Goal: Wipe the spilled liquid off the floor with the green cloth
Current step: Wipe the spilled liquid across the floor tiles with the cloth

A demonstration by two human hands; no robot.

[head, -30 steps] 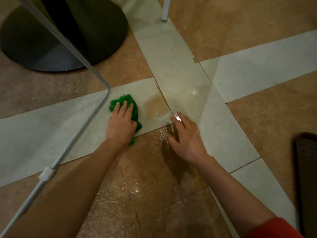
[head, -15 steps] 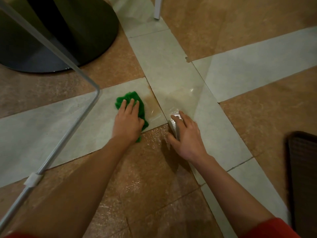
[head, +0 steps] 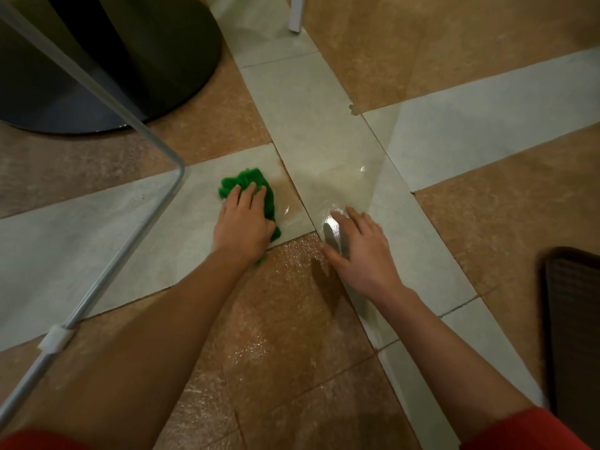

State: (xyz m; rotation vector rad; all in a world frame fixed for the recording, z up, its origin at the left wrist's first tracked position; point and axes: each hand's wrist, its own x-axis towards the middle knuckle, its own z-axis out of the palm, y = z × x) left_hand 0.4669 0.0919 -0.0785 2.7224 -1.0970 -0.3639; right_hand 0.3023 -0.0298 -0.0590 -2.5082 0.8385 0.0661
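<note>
One green cloth (head: 251, 183), bunched, long axis running near-to-far. Left hand (head: 242, 227) presses it, fingers straight; right hand (head: 360, 253) rests flat on the floor (head: 324, 147), fingers extended.

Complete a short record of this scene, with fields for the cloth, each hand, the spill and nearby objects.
Cloth: green cloth, bunched, on a pale tile of the floor
Left hand: left hand presses flat on the cloth, fingers straight
Right hand: right hand rests on the wet floor, fingers spread, holding nothing
Spill: brownish liquid just right of the cloth, with glossy wetness reaching the right hand
Nearby: black round base and metal tube frame at left; dark mat at right
</note>
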